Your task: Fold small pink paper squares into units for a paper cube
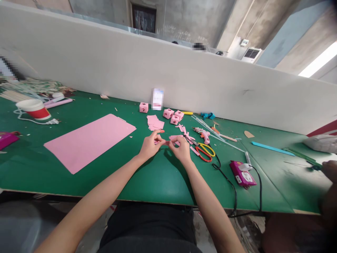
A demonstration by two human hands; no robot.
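Observation:
Both hands meet over the green table, pinching a small pink paper piece (167,142) between them. My left hand (150,144) grips one end with its fingertips; my right hand (181,147) has the other end. Just beyond my left hand lies a pile of pink paper squares (154,122). Pink paper strips (185,133) are scattered past my right hand. Scissors (204,151) with red and yellow handles rest to its right, near a pink glue gun (202,135). Folded pink paper boxes (168,113) with dark diamond marks stand farther back, with another box (143,107) to their left.
A large pink sheet (91,142) covers the table's left part, near a paper cup (34,109). On the right are a magenta power strip (242,173) with black cords and clear glue sticks (221,136). A phone (157,99) leans on the white partition (110,63). Another person's hand (330,170) shows far right.

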